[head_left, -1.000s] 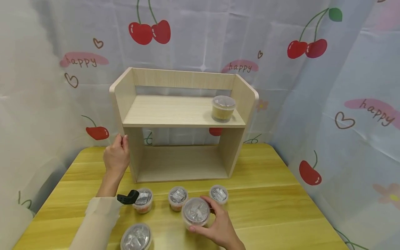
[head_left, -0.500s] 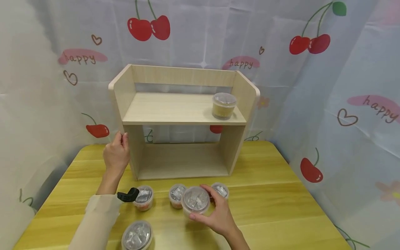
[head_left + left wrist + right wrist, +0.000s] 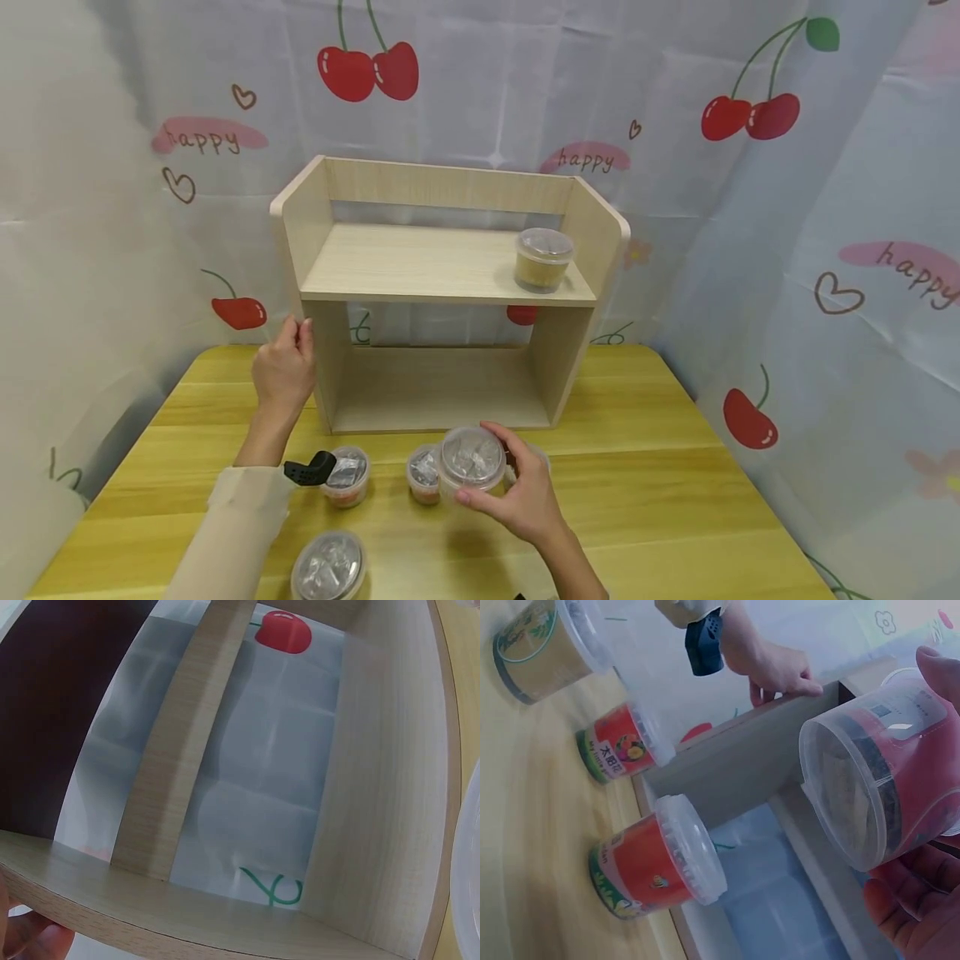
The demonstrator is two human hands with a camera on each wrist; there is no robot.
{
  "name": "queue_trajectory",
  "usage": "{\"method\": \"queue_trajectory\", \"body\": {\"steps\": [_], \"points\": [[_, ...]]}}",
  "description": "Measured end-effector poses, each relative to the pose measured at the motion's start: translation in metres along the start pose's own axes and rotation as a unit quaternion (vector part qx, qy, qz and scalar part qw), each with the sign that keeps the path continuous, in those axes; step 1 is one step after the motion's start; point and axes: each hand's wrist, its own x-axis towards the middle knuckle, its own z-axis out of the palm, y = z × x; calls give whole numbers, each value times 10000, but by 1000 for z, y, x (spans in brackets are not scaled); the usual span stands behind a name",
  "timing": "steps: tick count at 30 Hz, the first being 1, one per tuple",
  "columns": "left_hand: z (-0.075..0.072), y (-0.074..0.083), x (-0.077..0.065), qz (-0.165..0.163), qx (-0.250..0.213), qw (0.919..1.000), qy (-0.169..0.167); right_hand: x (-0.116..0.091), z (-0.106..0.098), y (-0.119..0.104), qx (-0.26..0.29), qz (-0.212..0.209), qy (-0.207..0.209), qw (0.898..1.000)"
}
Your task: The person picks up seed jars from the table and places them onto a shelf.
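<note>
My left hand (image 3: 283, 367) grips the front edge of the left side panel of a pale wooden two-tier shelf (image 3: 450, 298); in the left wrist view its fingers (image 3: 45, 941) show outside that panel. Lifted over the table in my right hand (image 3: 528, 500) is a lidded clear plastic tub (image 3: 472, 458), held by its side between thumb and fingers. Silvery packets show through its lid. The right wrist view gives this tub (image 3: 892, 769) a pinkish-red label and a dark band near the base. Its far side is hidden by the hand.
A lidded tub with a yellowish wrap (image 3: 542, 265) stands at the right end of the upper tier. On the yellow wood-grain table (image 3: 645, 500) are a small tub at left (image 3: 347, 477), a middle one (image 3: 422, 477), one partly hidden behind my right hand, and a larger front-left tub (image 3: 330, 567).
My right hand has raised the tub and moved it forward toward the shelf, so it now overlaps the small tubs behind it more. The left hand keeps its grip on the panel.
</note>
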Motion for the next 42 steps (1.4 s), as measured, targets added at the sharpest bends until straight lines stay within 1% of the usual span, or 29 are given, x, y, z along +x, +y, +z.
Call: {"method": "queue_trajectory", "body": {"steps": [3,10,18,23,29,34,42], "points": [[1,0,0,37,-20,10000,13,4,0,-1,3,-55,26,10000],[1,2,-1,64,-71,9999,57,16,0,-4,-256,-118,89,9996],[2,2,-3,109,-58,9999,76,28,1,-10,-162,-182,156,9996],[3,1,-4,85,-55,9999,94,36,-1,-14,-344,-87,270,9990],[4,1,-3,99,-99,9998,141,47,-3,-16,-240,-35,343,9991],[5,0,-4,123,-98,9997,179,57,-6,-15,-252,-219,444,9985],[2,1,-1,129,-59,9997,217,75,-13,-14,-325,-563,720,9953]]}}
